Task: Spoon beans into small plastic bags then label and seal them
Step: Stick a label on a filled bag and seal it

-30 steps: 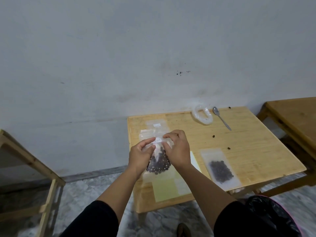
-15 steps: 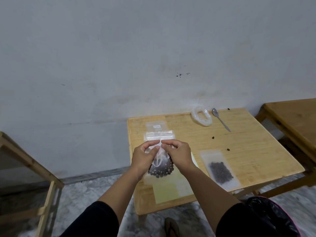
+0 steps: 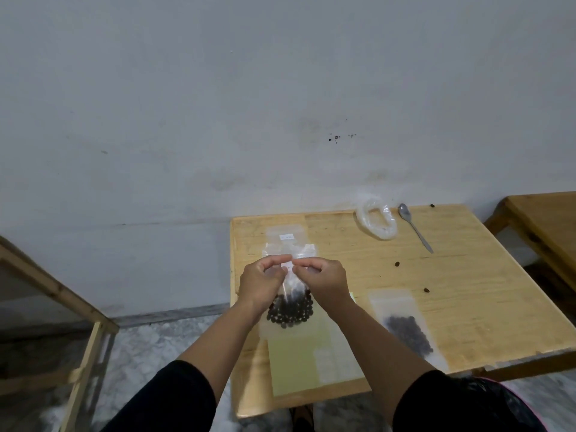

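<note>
Head view: a person stands at a small light wooden table (image 3: 452,291) by a grey wall.
Held bag: a small clear plastic bag with dark beans at its bottom (image 3: 290,308) hangs above the near left part of the table; the beans sink low, so the top strip is free for closing.
Left hand (image 3: 260,283): fingers curled, it pinches the top edge of the held bag.
Right hand (image 3: 324,280): also curled, it pinches the same edge just beside the left; I judge both press the seal.
Finished bag: a flat clear bag of dark beans (image 3: 405,328) lies to the right, apart from the work.
Sheet: a pale yellow-green sheet (image 3: 296,360) lies under the hands, maybe backing for labels.
Spare bags: empty clear bags with a white label (image 3: 286,236) wait behind the hands.
Spoon: a metal spoon (image 3: 414,226) rests beside a crumpled clear bag (image 3: 377,221) at the far edge.
Loose beans (image 3: 397,264): a few lie scattered.
</note>
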A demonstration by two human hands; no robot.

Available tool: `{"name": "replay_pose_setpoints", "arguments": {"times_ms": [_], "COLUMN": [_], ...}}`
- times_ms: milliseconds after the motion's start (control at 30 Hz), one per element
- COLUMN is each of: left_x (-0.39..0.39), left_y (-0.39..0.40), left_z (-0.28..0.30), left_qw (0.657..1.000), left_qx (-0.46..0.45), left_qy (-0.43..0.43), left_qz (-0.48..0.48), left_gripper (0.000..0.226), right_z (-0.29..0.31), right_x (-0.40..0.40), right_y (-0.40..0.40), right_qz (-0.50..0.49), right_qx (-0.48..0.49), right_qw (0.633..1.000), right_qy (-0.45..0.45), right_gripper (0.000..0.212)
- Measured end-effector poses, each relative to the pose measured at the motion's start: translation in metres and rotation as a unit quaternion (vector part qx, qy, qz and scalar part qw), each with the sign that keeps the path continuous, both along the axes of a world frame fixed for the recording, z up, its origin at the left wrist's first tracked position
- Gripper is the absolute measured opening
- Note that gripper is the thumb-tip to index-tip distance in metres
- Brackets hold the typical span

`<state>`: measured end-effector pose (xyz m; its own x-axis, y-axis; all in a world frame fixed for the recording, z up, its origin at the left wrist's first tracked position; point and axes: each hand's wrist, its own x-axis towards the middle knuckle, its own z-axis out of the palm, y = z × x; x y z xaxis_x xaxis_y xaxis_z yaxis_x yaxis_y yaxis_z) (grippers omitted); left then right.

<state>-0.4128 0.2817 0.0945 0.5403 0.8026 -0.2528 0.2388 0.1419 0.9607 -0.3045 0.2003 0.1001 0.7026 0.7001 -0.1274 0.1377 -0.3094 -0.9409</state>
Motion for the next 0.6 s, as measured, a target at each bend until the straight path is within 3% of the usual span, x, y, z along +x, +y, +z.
{"name": "replay_pose_setpoints", "arguments": {"times_ms": [200, 333, 600], "left_x": [0.045, 0.073, 0.095], "left_y": [0.025, 0.055, 0.071], "left_z": [-0.008, -0.018, -0.060], "left_qw": [0.997, 0.993, 0.976], "left_qx": [0.003, 0.004, 0.060], "left_qy": [0.016, 0.028, 0.178], "left_qz": [0.079, 0.116, 0.114], "left_gripper": [0.028, 0.024, 0.039], "right_z": [-0.008, -0.027, -0.065], "right_x": [0.040, 0.066, 0.105], "right_y": [0.023, 0.032, 0.070], "right_qz": [0.031, 0.060, 0.066], "right_qx": [-0.035, -0.055, -0.114], "right_qw": [0.998, 0.996, 0.991], "right_qy": [-0.041, -0.022, -0.024], "right_gripper": [0.018, 0.016, 0.018]}}
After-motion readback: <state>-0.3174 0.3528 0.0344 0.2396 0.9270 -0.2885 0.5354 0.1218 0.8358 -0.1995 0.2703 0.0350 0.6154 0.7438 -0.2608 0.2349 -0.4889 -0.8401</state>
